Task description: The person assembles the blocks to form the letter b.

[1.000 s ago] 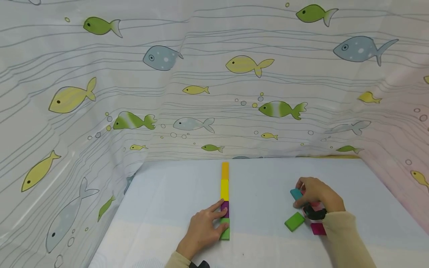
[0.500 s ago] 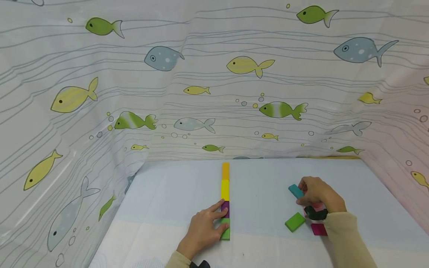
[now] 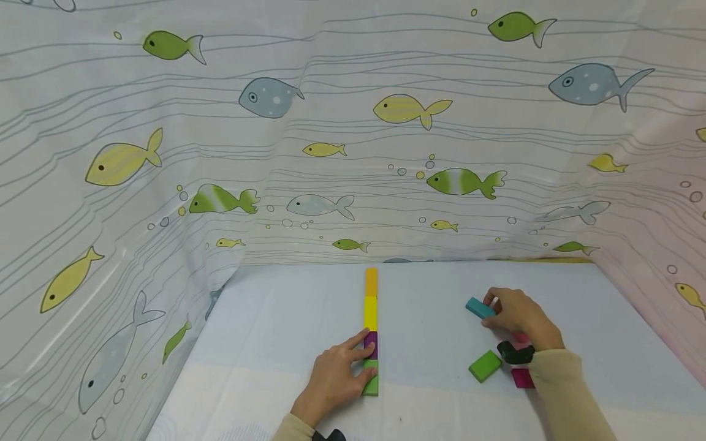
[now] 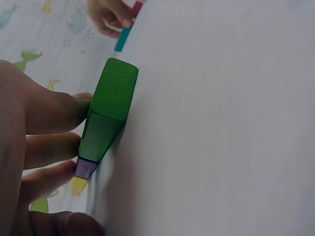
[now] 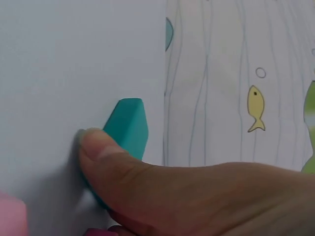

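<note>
In the head view, an orange block [image 3: 371, 282], a yellow block [image 3: 371, 313], a purple block [image 3: 372, 337] and a green block [image 3: 372, 388] lie end to end in a straight row. My left hand [image 3: 334, 378] rests on the near part of this row, fingertips on the purple block and thumb on the green one. Over to the right, my right hand [image 3: 520, 315] pinches a blue block [image 3: 476, 307] between thumb and fingers. The right wrist view has the thumb across that blue block [image 5: 129, 123], covering its lower part.
Near the right wrist lie a loose green block [image 3: 485, 366], a magenta block [image 3: 522, 378] and a pink block [image 3: 521, 337], the latter two partly covered by the right arm. A fish-patterned sheet [image 3: 380, 184] rises behind the white tabletop [image 3: 430, 392].
My right hand has drawn the blue block a little left and away from the pink pieces, turning it slightly. The left hand and the row stay put.
</note>
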A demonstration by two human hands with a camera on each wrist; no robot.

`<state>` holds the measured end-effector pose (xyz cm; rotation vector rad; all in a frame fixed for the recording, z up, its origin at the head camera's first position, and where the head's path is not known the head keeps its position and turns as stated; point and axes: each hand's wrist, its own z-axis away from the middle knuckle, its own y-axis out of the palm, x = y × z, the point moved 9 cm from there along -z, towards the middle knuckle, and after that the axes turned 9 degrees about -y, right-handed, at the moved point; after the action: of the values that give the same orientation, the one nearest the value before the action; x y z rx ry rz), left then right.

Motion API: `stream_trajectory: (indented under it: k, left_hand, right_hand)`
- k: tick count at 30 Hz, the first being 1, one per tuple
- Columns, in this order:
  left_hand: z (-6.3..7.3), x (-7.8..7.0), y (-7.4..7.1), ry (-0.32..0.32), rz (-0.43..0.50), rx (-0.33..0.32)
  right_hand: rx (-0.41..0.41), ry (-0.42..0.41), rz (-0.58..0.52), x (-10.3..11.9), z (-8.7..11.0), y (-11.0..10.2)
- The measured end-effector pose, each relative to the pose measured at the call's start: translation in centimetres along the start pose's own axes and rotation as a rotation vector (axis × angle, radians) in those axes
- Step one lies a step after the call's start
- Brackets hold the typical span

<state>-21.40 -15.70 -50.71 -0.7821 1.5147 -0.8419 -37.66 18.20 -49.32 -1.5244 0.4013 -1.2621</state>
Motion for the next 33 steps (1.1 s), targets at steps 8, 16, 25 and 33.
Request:
stream_trajectory:
  k: [8,16,25,33]
  left_hand:
    - [0.0,-0.1,0.0,0.015,0.009,-0.005]
    - [0.1,-0.2,0.0,0.016,0.000,-0.010]
    - [0.1,0.0,0.0,0.006,0.003,-0.008]
    - [0.1,-0.1,-0.1,0.004,-0.007,-0.013]
  right_hand:
    - [-0.065,-0.056,0.051,0.6,-1.0,0.5]
    - [-0.103,-0.089,0.087,2.0,-1.7,1.4]
    - [-0.154,-0.155,0.037,4.4,-2.9,2.3]
    - [-0.152,-0.144,0.008,6.6,-4.4,4.1]
